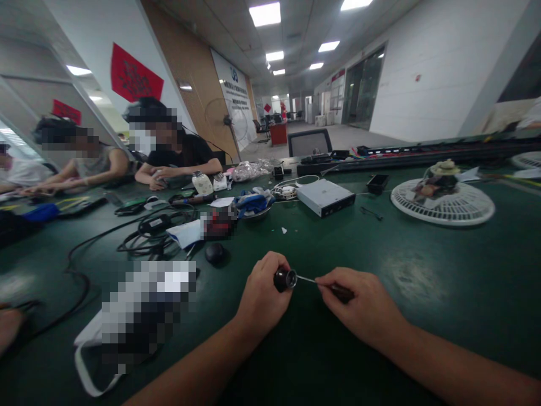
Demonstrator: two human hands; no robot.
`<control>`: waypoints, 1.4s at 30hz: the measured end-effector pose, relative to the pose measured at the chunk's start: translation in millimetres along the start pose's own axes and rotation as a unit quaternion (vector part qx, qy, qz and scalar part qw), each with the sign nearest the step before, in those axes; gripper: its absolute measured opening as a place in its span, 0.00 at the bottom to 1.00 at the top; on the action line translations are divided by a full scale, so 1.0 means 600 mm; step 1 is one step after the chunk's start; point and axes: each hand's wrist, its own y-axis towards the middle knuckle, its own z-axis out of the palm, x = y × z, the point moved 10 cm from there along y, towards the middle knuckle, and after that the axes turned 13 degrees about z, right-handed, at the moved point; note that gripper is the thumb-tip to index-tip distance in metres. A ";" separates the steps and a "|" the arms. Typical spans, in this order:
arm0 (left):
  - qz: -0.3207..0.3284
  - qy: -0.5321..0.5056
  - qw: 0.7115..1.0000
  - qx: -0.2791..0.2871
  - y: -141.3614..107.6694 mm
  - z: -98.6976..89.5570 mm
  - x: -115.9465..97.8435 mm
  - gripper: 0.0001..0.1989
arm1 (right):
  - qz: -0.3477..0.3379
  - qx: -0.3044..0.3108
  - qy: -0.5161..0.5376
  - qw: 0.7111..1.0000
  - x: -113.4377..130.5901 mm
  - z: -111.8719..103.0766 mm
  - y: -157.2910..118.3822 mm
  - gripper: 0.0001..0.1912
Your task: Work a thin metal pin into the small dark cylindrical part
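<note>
My left hand is closed around a small dark cylinder with a shiny round end, which faces right; its exact kind I cannot make out. In my right hand is a slim screwdriver with a dark brown handle, its thin metal shaft pointing left. The shaft's tip is at or very close to the cylinder's round end; whether they touch I cannot tell. Both hands are just above the dark green table.
Beyond my hands lie a silver disc drive, a white fan grille with parts on it, and a black mouse. Black cables spread at left. A pixelated item with a white strap lies near left. Several people sit along the left.
</note>
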 end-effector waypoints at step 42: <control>0.037 0.051 0.998 0.008 0.003 -0.002 -0.012 0.13 | 0.021 0.094 -0.040 0.995 -0.008 0.036 -0.005 0.07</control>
